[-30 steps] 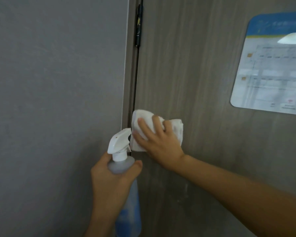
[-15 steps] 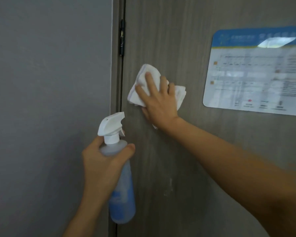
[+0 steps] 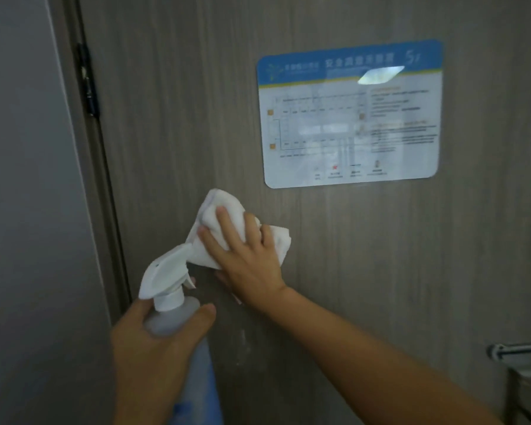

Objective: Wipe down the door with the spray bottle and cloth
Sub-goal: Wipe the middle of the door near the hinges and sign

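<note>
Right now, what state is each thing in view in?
Door: shut against its frame, being wiped.
Cloth: bunched, pressed flat to the door.
Right hand: fingers spread on the cloth.
Spray bottle: upright, held by the neck.
Left hand: grips the bottle.
Notice: stuck on the door.

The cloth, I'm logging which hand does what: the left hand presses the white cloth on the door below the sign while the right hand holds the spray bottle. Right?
Not quite: the hands are swapped. In the head view the right hand presses the white cloth on the door below the sign, while the left hand holds the spray bottle.
</note>
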Available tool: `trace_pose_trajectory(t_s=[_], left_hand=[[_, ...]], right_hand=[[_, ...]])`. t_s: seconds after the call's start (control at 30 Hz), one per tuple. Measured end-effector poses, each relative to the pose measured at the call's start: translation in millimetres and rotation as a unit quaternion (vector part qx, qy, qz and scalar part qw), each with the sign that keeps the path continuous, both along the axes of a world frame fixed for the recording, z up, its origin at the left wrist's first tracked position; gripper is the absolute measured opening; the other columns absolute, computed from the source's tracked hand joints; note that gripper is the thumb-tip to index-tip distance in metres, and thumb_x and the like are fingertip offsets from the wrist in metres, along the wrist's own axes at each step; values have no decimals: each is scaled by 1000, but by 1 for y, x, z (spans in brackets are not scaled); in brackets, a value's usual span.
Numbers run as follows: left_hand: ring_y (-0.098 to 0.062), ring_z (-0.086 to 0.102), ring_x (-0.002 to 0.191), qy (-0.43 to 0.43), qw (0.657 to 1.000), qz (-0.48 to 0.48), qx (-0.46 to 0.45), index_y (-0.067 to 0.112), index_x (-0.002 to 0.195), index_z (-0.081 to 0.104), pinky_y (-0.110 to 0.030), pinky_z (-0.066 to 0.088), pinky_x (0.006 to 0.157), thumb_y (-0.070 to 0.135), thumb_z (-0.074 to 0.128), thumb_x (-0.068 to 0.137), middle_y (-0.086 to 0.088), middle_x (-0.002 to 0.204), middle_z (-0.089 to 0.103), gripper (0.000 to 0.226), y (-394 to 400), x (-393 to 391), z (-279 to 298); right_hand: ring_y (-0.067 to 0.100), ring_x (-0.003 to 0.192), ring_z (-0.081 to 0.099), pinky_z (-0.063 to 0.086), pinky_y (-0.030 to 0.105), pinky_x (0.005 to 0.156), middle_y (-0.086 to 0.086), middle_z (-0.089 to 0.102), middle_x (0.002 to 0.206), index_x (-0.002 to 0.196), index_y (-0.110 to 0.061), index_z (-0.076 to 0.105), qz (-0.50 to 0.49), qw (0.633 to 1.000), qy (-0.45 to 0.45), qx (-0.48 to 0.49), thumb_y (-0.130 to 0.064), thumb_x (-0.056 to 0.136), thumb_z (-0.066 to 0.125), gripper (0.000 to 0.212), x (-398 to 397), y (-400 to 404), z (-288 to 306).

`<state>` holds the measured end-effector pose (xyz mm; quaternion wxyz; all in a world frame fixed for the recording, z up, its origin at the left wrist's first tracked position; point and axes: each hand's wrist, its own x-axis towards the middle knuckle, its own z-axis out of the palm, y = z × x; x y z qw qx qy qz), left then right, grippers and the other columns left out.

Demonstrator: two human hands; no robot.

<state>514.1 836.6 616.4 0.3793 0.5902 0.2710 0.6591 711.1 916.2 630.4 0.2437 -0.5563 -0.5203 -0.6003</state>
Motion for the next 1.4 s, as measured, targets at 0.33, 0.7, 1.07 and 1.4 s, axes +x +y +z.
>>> trace_pose_trajectory(t_s=[0.33,0.7,1.07,1.4], left_hand=[[4,68,70,3,997,-75,25,21,92,74,-10,50,62,7,90,66,7,78,75,33,-32,96,-4],[5,64,59,-6,988,-153,21,18,89,74,-5,47,54,-2,86,70,7,80,74,30,-79,166,1],[-2,63,59,-6,984,-174,45,15,82,72,-16,51,55,-2,87,69,-6,76,72,27,-127,240,-4],[-4,63,54,-3,994,-105,-32,6,91,75,-16,51,55,-8,90,61,-3,65,71,36,-165,273,-78]], right_hand=[[46,121,44,37,52,87,17,41,161,153,-34,51,-70,988,137,29,-52,88,61,68,112,-107,0],[47,117,46,39,54,89,16,37,162,152,-32,52,-110,951,256,135,-49,92,54,62,246,-217,-1],[51,122,44,41,59,90,18,33,164,153,-25,49,-167,943,245,150,-45,99,52,57,369,-313,0],[52,130,40,33,58,100,15,29,167,155,-28,45,-107,947,252,168,-40,96,52,60,375,-308,-7]])
